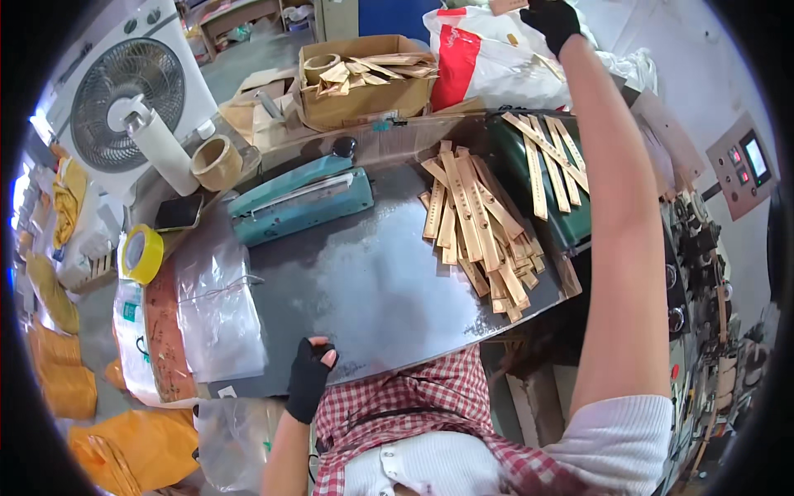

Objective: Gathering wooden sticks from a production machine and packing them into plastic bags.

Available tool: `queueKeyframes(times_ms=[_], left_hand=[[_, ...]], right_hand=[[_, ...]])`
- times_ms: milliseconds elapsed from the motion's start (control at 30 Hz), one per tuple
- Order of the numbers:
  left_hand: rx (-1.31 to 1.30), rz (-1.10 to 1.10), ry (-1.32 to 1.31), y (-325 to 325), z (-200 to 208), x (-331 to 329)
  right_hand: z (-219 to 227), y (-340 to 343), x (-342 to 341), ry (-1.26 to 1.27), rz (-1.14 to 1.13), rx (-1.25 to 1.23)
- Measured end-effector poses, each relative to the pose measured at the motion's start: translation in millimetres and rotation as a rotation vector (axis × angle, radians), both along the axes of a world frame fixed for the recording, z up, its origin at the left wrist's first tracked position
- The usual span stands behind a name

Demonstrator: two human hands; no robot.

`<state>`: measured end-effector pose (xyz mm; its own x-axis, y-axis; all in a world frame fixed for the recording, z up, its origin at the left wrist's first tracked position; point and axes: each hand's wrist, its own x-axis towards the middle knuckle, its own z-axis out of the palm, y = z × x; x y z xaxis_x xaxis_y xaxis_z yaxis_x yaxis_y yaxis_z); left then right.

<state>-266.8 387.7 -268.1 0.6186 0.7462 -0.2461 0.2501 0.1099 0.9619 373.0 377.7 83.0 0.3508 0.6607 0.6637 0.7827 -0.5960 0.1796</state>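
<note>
My right arm stretches far forward, and my right hand (552, 25), in a black fingerless glove, is at the top edge above a white and red plastic bag (475, 58). Its fingers close on a flat tan piece (506, 6), cut off by the picture's edge. My left hand (311, 379), also gloved, rests curled at the front edge of the grey worktable (372, 289), with nothing visible in it. A loose pile of long tan strips (475, 219) with small marks along them lies on the table's right half. More strips (538, 169) lie on a dark green surface (517, 149).
At the table's back lies a teal bar-shaped device (302, 205). Clear plastic bags (217, 306), yellow tape (142, 255), a phone (179, 212) and a white bottle (160, 149) sit left. Behind are a cardboard box (364, 103) of scraps and a fan (128, 99). Machinery (711, 273) stands right.
</note>
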Motion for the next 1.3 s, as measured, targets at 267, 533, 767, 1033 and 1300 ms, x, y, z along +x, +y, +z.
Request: queueKeyframes(times_ms=[267,533,767,1033,1300], left_hand=[[0.239,-0.005,0.186,21.0,29.4,38.3],[0.445,-0.321,0.053,62.1,5.2,203.8],[0.109,-0.056,0.084,34.7,33.8,355.1],[-0.022,0.011,-0.017,59.8,-33.8,375.1],[-0.301,-0.188,-0.284,-11.4,12.4,147.1]], right_hand=[[-96.5,-35.8,35.7,0.287,-0.487,0.333],[-206.0,-79.9,-109.4,0.673,-0.307,-0.2],[-250.9,-58.9,-159.0,0.881,-0.058,-0.267],[-319.3,-56.8,-238.5,1.196,-0.163,0.226],[-297.8,-155.4,-377.2,2.124,0.309,0.549]])
